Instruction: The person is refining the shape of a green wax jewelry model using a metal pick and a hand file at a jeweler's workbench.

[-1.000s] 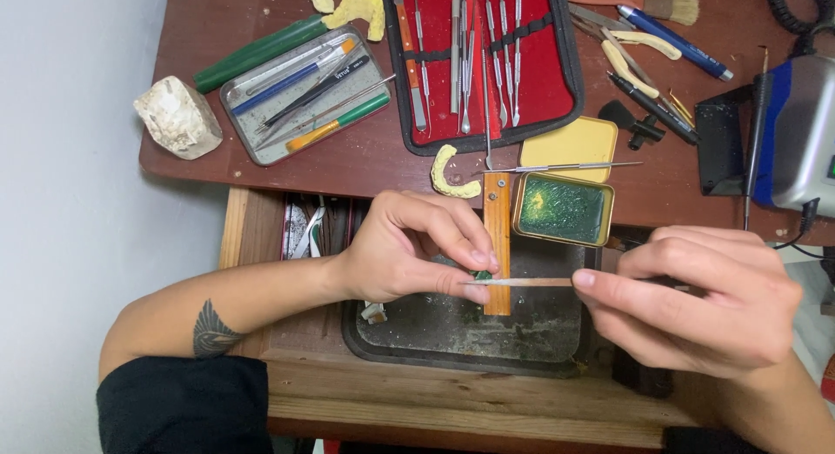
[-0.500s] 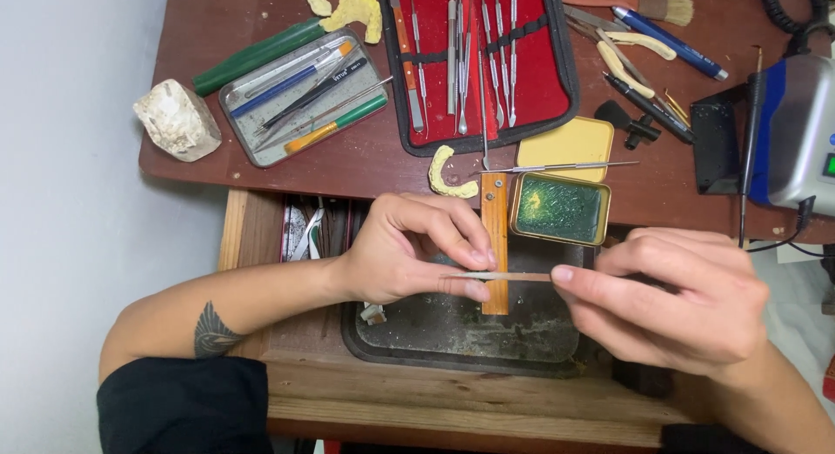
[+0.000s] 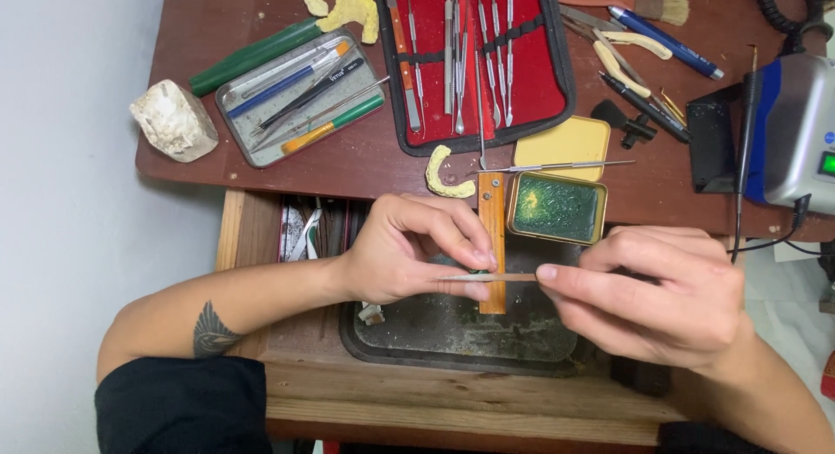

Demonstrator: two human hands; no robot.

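Two hands hold one thin pale stick (image 3: pixel 489 277) flat between them, over a dark tray (image 3: pixel 383 343) in the open drawer. On the left, the left hand (image 3: pixel 409 250) has a tight fingertip grip on one end. On the right, the right hand (image 3: pixel 661 293) pinches the other end with finger and thumb. An orange wooden peg (image 3: pixel 492 223) sticks out toward the person, right behind the stick. Just past it, on the brown tabletop (image 3: pixel 348 163), sits a small tin of green wax (image 3: pixel 557 208). Far back lies a red case of metal tools (image 3: pixel 531 76).
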